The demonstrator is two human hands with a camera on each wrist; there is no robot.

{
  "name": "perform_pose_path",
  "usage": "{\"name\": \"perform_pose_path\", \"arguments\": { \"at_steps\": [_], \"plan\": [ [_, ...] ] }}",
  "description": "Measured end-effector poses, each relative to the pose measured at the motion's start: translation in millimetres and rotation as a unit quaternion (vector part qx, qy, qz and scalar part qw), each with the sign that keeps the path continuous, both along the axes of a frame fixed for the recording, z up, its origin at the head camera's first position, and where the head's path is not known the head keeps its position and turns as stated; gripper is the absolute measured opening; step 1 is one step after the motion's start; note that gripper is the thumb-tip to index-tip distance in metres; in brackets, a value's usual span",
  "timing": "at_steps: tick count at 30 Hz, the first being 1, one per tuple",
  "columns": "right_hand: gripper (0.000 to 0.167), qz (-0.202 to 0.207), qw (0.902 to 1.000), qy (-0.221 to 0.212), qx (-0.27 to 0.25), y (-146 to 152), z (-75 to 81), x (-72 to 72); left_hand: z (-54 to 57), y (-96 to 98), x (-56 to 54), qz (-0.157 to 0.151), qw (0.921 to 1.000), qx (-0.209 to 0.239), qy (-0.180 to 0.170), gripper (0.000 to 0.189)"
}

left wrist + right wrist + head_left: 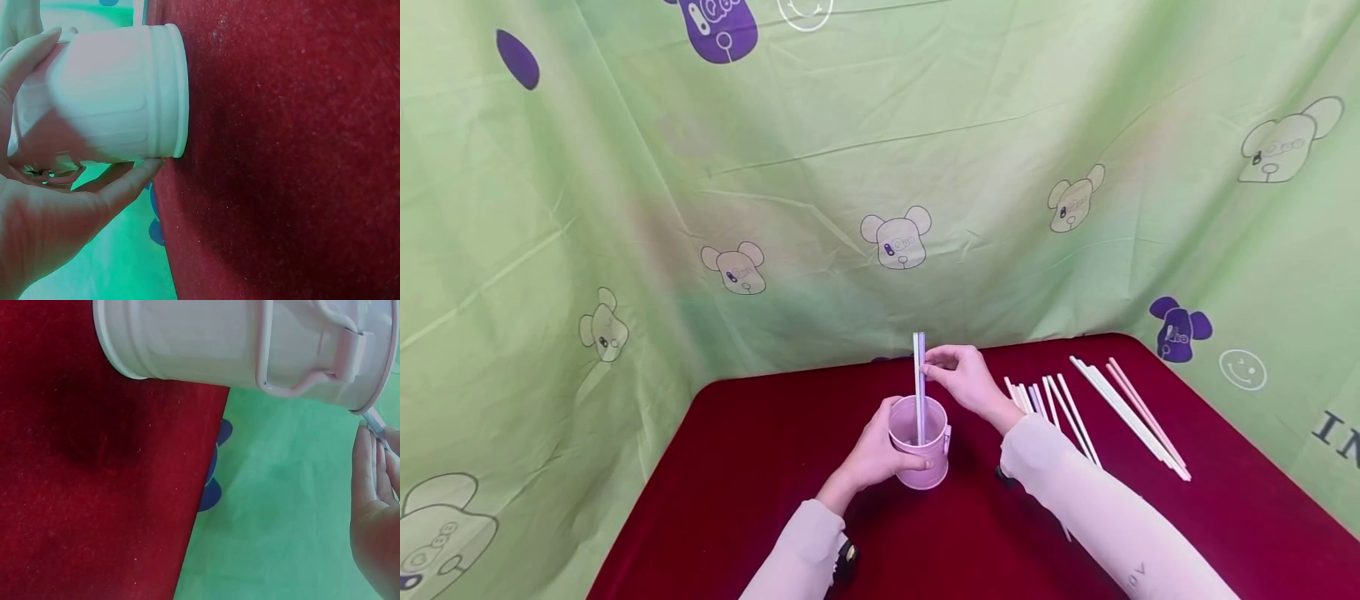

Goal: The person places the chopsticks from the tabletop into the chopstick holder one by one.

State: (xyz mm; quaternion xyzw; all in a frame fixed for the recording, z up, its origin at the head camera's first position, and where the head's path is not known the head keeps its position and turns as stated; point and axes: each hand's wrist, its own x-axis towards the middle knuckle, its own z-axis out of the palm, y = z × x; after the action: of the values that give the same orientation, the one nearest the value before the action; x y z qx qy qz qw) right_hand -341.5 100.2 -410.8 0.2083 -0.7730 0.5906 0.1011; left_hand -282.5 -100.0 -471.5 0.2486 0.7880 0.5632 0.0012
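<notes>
A small pink metal bucket stands upright near the middle of the table, and my left hand grips its left side, thumb across the front. In the left wrist view the bucket lies between thumb and fingers, its base close to the red cloth. My right hand pinches a thin purple stick, chopstick-like, above the rim. Beside it a pale stick also rises from the bucket; their lower ends are inside. In the right wrist view, the pinched stick shows at the fingertips by the rim.
Right of the bucket lie several pale and purple sticks, partly behind my right sleeve. Farther right are white sticks and pink sticks. The red cloth covers the table; a green patterned curtain hangs around it.
</notes>
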Motion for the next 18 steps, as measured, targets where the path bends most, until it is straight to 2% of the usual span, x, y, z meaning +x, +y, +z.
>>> {"name": "perform_pose_path", "arguments": {
  "at_steps": [4,12,18],
  "plan": [
    [0.017,-0.001,1.0,-0.002,0.006,-4.3,-1.3,-2.6,0.3,0.4,0.9,0.003,0.9999,-0.012,0.004,0.095],
    [0.019,-0.005,0.9985,0.011,0.053,-13.0,0.2,-3.7,1.8,-0.5,0.6,0.001,1.0,-0.008,0.003,0.092],
    [0.02,-0.012,0.9982,0.012,0.057,-13.4,0.8,-2.8,1.3,-0.9,0.2,0.001,1.0,-0.006,0.0,0.092]
  ]
}}
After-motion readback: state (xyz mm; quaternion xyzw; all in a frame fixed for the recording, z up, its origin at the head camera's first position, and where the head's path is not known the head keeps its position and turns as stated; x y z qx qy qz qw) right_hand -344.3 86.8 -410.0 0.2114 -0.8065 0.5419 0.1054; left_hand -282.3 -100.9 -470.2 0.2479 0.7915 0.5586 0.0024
